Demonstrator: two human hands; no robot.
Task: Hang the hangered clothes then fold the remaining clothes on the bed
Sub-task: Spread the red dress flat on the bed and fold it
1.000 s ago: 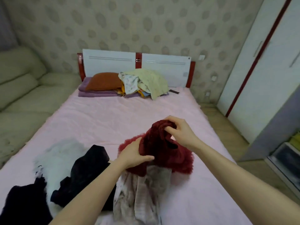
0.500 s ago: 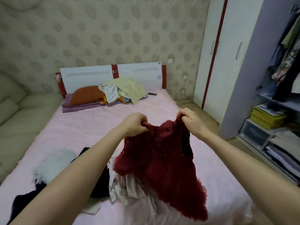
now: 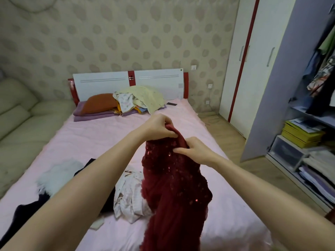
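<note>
Bare pink bed [image 3: 112,142] open toward 11 o'clock; clothes pile [image 3: 130,194] obstructs at 7, wardrobe shelves [image 3: 308,156] at 3.

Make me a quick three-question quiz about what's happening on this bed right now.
1. True or false: both hands grip the dark red sequined dress.
2. What lies against the headboard? A) an orange pillow B) a laptop C) shoes
3. Which hand is higher on the dress?

Key:
1. True: the left hand and right hand pinch its top.
2. A, the orange pillow.
3. The left.
</note>
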